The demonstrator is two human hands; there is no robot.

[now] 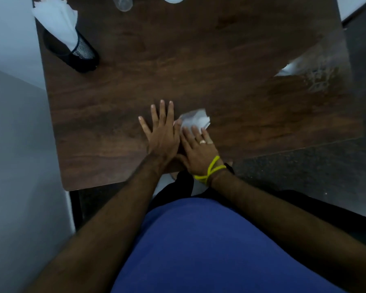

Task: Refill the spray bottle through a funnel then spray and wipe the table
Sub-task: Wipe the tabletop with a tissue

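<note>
Head-camera view, looking straight down: a person in a blue shirt leans over a dark wood-grain table (199,60) with both hands laid side by side near its lower edge. At centre frame the right hand (199,149), with a ring on one finger and a yellow band at the wrist, presses a crumpled white tissue (195,119) onto the wood with nearly straight fingers; nothing shows the fingers curling round the paper, and most of the wad sticks out beyond the fingertips, toward the top of the frame. Touching its inner side, the left hand (162,134) lies flat and released on bare wood, fingers spread and pointing up-frame, holding nothing. Both forearms run up from the bottom of the frame and converge at the wrists. Toward the right edge of the frame, well apart from the tissue, a pale wet patch (319,75) glistens on the table, with what may be a second scrap of white paper (292,68) just left of it. That patch lies to the upper right of the tissue, so the right hand is the nearer one and would likely have to sweep that way. At upper left a black mesh holder (80,51) carries folded white napkins (57,22); two clear or white containers cut off by the top edge cannot be identified.
</note>
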